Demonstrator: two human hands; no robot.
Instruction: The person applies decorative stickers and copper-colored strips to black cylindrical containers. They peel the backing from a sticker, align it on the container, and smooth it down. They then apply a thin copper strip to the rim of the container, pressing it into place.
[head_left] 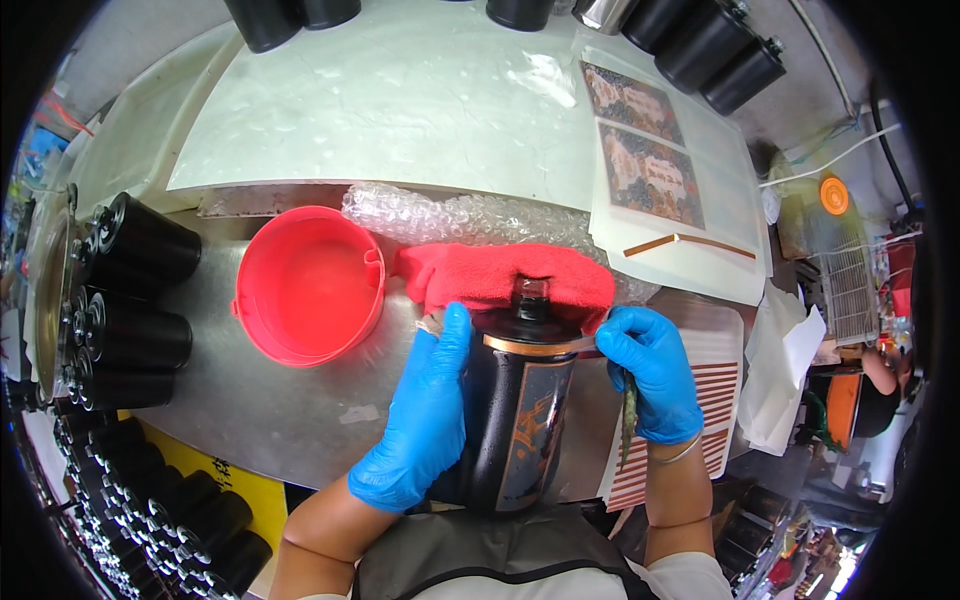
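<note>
A glossy black lidded jar [485, 400] with a dark decorated panel leans in front of me, its knobbed lid [530, 310] pointing away. My left hand [420, 420], in a blue glove, grips its left side, thumb raised; part of the fingers is hidden. A thin gold strip [530, 348] runs around the jar below the lid. My gloved right hand [650, 370] pinches the strip's pale free end at the jar's right. From the same hand hangs a slender greenish tool [628, 425], its kind unclear. A folded red towel [500, 272] lies just behind the lid.
A red bucket [305, 285] stands left, beside bubble wrap [460, 215]. At right lie a sheet of reddish-brown strips [715, 400] and printed decal sheets [650, 175]. Several black canisters [140, 335] line the left; others [700, 55] stand far right. Another person's arm [880, 370] shows at far right.
</note>
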